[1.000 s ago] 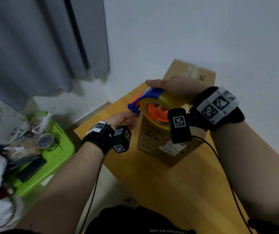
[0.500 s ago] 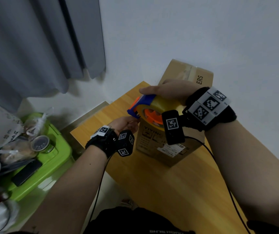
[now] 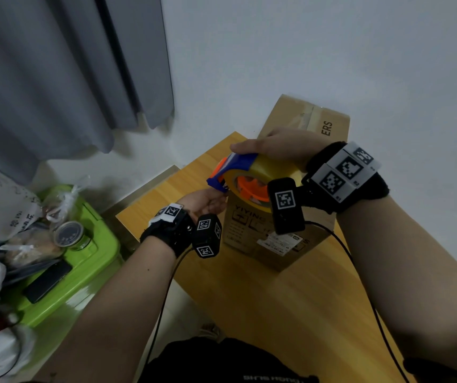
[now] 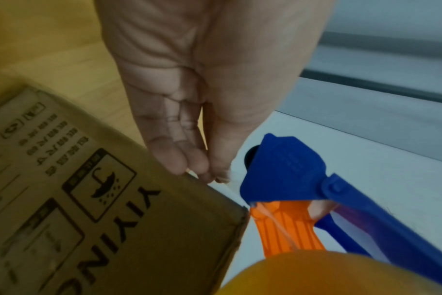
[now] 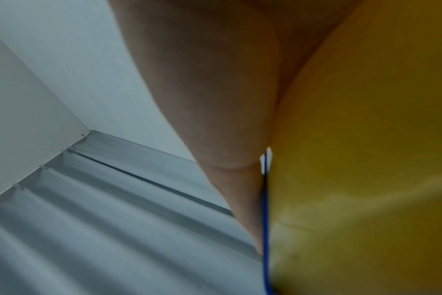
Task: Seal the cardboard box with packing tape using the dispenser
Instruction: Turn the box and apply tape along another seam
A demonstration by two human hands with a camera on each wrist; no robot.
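Observation:
A brown cardboard box [image 3: 252, 233] printed "YIYING" stands on the wooden table [image 3: 291, 313]. My right hand [image 3: 277, 145] grips the blue and orange tape dispenser [image 3: 238, 164] from above and holds it over the box's near left top corner. Its yellowish tape roll [image 5: 366, 159] fills the right wrist view. My left hand [image 3: 208, 200] sits just under the dispenser's blue tip [image 4: 283, 169]. In the left wrist view its thumb and fingertips [image 4: 202, 171] pinch together at the box's top edge [image 4: 215, 191]. They appear to hold the thin clear end of the tape.
A second cardboard box [image 3: 304, 117] stands behind against the white wall. Left of the table, a green bin [image 3: 83, 258] holds bags, a can and a phone. A grey curtain [image 3: 55, 64] hangs at the back left. The table's left edge [image 3: 149, 194] is close to my left wrist.
The dispenser has come down a little toward the box's corner. My left hand has stayed under its blue tip, closing in on the box's edge.

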